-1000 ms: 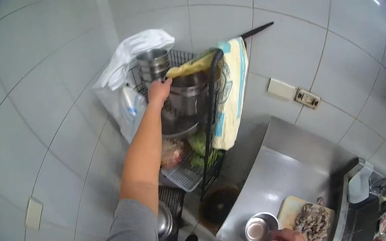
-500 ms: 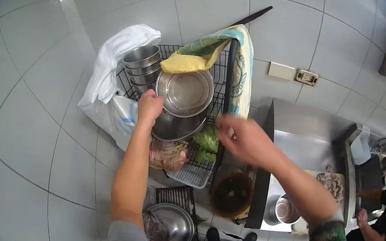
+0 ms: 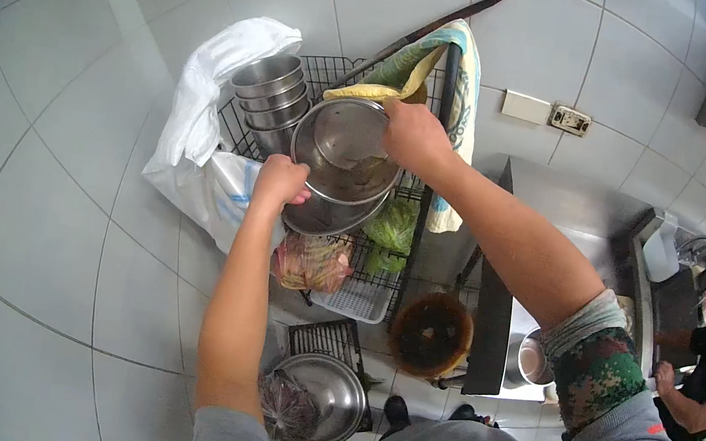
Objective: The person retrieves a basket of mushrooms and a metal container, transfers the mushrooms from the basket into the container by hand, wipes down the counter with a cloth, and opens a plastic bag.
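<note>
My left hand point(image 3: 283, 181) is closed on the lower left rim of a round stainless steel basin point(image 3: 349, 140). At the upper right of the same rim, my right hand point(image 3: 418, 137) grips the basin too, with its fingertips partly hidden. Dark patches show inside the basin; I cannot tell whether they are contents or reflections. Beneath it, another metal bowl point(image 3: 331, 217) sits on the black wire rack point(image 3: 412, 195). Several nested steel pots point(image 3: 270, 91) stand left of the basin. A yellow and green printed sack point(image 3: 413, 63) drapes over the rack behind it.
White plastic bags point(image 3: 194, 124) lean at the rack's left. Bagged greens point(image 3: 391, 224) and a bag of pale pieces point(image 3: 310, 262) lie nearer me. A dark-filled bucket point(image 3: 432, 335) and a large steel bowl point(image 3: 326, 399) are low down. At right are a steel sink point(image 3: 548, 195) and another person point(image 3: 698, 386).
My right hand has moved up and left from beside the rack onto the basin's rim. The sack's fold has shifted back, baring more of a long dark stick. The basin's inside looks darker.
</note>
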### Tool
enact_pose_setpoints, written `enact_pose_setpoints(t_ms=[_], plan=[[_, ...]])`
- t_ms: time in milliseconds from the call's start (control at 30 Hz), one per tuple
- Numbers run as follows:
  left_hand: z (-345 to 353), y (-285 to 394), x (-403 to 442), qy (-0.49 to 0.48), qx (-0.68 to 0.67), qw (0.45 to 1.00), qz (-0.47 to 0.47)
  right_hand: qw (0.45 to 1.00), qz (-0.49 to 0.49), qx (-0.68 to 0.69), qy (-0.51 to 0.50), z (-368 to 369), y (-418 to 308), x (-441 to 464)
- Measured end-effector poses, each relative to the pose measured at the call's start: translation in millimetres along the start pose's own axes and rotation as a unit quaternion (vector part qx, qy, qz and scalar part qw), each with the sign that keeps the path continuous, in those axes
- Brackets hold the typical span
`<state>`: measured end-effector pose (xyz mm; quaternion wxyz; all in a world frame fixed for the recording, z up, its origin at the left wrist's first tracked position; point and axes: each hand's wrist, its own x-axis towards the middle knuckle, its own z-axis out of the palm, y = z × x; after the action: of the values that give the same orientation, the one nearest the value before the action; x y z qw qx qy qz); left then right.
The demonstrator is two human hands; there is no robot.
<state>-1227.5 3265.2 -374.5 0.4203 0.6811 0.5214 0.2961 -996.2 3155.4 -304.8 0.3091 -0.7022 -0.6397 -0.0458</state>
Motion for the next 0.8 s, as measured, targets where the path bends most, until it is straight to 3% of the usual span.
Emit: enact_pose_setpoints(t_ms=[200,367,600,700,733,800], plan=[[-2,6,2,-0.018,0.072,0.997,0.012,1.000,-0.005,0.002,-0.021,-7,-6,5],[-3,20,-2,-0.050,0.016,0.999,-0.012,1.000,-0.004,-0.008,-0.030,-6,4,19],[-16,34,-5,-0.108,-0.099,0.986,-0.078,0.996,-0.013,0.090,-0.017,-20,2,31],[-32,56,-23,-0.089,-0.036,0.995,0.030,0.992,-0.047,0.113,-0.001,-34,3,29],[-30,63,-36,0.016,-0.004,0.995,0.099,0.991,-0.048,0.124,0.011,-40,0,20],[-37,59,-42,0.106,0.101,0.961,0.233,0.989,-0.057,0.135,0.023,-55,-10,-4]])
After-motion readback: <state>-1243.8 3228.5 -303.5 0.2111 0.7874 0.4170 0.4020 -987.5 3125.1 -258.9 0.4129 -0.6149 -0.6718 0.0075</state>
